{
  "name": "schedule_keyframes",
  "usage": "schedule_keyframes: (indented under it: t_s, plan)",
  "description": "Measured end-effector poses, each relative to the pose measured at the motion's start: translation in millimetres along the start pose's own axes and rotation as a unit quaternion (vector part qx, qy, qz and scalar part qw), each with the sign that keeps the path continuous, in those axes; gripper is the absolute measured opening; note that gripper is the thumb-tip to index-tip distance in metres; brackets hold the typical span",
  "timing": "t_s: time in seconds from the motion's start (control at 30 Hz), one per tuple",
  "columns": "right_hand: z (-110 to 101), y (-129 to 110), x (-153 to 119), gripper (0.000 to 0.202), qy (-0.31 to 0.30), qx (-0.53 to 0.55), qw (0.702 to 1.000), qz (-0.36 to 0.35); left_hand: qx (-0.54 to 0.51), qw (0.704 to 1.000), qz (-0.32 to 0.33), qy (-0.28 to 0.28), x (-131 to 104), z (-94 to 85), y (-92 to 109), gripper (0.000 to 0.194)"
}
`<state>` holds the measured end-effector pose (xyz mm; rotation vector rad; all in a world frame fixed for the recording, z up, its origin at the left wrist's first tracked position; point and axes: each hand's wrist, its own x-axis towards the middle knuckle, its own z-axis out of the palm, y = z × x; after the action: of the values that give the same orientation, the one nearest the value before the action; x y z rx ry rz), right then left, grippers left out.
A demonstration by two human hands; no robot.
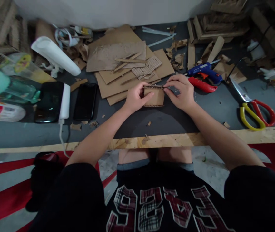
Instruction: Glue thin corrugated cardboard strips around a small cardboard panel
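Note:
A small rectangular cardboard piece (154,96) is between my two hands, with corrugated strips standing along its far and near edges. My left hand (137,96) grips its left side, the thumb lying over the top face. At the far right corner, my right hand (180,92) pinches the end of the far corrugated strip (153,86) between thumb and fingers. Just beyond my hands is a stack of cardboard sheets (108,82) with thin cut strips (130,60) on top. A red-handled tool (203,85) and a blue glue gun (206,72) lie beside my right hand.
Scissors (254,111) with red and yellow handles lie at the right. A black phone (85,101), a white-cabled device (64,101) and bottles (3,109) occupy the left. Clear glue sticks (159,35) and cardboard scraps (179,59) lie at the back. The wooden table edge (152,141) runs in front.

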<state>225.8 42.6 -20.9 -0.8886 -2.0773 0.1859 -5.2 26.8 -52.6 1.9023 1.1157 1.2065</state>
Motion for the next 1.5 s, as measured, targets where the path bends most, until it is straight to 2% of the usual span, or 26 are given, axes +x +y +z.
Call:
schedule_keyframes:
  t_s: [0.13,0.37,0.5,0.63,0.73,0.87,1.13,1.33,1.5]
  plan:
    - [-1,-2,1,0.022,0.014,-0.002,1.0,-0.006,-0.028,0.998,-0.049,-0.001,0,-1.4,8,0.061]
    - [1,0,0,0.014,0.083,0.001,0.996,-0.032,-0.074,0.993,-0.094,0.003,2,-4.2,14,0.061]
    - [1,-1,-1,0.018,0.044,0.02,0.999,-0.025,-0.124,0.986,-0.11,-0.003,3,-6.0,18,0.057]
    - [2,-3,-2,0.019,0.004,0.029,0.999,-0.046,-0.136,0.983,-0.111,-0.048,3,-7.9,22,0.051]
    - [4,-4,-2,0.018,0.004,0.021,0.999,-0.047,-0.107,0.986,-0.109,-0.061,3,-8.2,23,0.048]
    - [5,-4,-3,0.019,-0.004,0.02,1.0,-0.009,-0.079,0.99,-0.102,-0.064,3,-7.5,21,0.048]
    - [3,-5,-3,0.025,-0.004,0.033,0.999,0.005,-0.107,0.987,-0.112,-0.033,2,-7.5,20,0.057]
    - [5,-8,-3,0.019,0.038,0.033,0.998,-0.022,-0.109,0.988,-0.097,-0.039,3,-6.6,19,0.059]
    - [1,-8,-2,0.024,0.015,0.038,0.999,0.001,-0.103,0.99,-0.094,-0.03,3,-7.4,17,0.061]
